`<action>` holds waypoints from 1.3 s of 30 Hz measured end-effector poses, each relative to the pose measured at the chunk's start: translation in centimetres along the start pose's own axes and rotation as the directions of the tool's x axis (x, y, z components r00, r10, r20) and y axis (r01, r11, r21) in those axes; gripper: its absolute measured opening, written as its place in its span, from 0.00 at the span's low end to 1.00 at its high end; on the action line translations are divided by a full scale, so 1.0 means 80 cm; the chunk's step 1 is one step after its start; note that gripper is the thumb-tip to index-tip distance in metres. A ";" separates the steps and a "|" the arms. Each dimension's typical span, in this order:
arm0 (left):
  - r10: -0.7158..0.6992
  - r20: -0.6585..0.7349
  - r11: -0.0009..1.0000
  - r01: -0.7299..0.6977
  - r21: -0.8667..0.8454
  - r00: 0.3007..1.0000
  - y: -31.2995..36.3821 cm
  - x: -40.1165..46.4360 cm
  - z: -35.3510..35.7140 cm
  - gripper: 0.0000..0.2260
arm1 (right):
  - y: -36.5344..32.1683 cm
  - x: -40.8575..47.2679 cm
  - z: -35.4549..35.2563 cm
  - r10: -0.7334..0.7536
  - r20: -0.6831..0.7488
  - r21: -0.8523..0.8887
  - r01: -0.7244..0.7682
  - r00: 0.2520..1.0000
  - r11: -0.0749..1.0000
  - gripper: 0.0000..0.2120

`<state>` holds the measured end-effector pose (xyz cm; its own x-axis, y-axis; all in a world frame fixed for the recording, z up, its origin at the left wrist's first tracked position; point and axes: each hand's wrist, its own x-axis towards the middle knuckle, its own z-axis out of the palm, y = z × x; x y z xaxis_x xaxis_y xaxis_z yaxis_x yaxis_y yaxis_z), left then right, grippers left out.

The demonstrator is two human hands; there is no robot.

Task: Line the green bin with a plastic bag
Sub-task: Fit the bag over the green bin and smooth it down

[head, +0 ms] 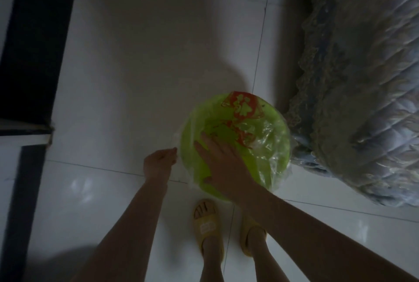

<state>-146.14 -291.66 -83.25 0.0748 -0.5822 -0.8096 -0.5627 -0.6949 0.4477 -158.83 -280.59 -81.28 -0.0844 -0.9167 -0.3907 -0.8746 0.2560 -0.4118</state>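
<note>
A round green bin (275,143) stands on the white tiled floor in front of my feet. A clear plastic bag (260,138) with red printing lies inside it, and its edge is folded over the rim on the left and right. My left hand (159,162) pinches the bag's edge just outside the bin's left rim. My right hand (223,163) reaches into the bin with flat, spread fingers that press the bag against the inner wall.
A bed with a quilted, lace-trimmed cover (362,91) stands close on the right and touches the bin's side. A dark piece of furniture (34,50) runs along the left. My two feet in yellow slippers (207,222) stand just below the bin.
</note>
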 end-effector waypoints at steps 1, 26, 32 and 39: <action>-0.002 0.015 0.999 0.002 -0.032 1.000 0.002 0.002 -0.001 0.06 | -0.003 0.018 0.003 -0.010 0.064 0.016 0.009 0.998 1.000 0.46; 0.579 0.165 0.753 -0.601 0.268 0.799 0.017 0.017 -0.023 0.25 | 0.040 -0.007 -0.023 0.421 -0.186 0.193 -0.388 0.888 0.901 0.41; 0.504 0.490 0.253 -0.664 0.704 0.711 0.029 -0.004 0.016 0.44 | 0.077 -0.076 -0.029 0.691 -0.056 0.126 -0.681 0.721 0.721 0.35; 0.454 0.438 0.168 -0.557 0.813 0.776 0.025 0.010 0.014 0.58 | 0.108 -0.069 -0.027 0.736 -0.122 0.396 -0.647 0.666 0.652 0.20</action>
<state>-148.17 -293.05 -83.42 -0.5578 -0.5825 -0.5912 -0.8056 0.5512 0.2171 -166.93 -273.96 -80.92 -0.7582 -0.4596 -0.4625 -0.3263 0.8816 -0.3411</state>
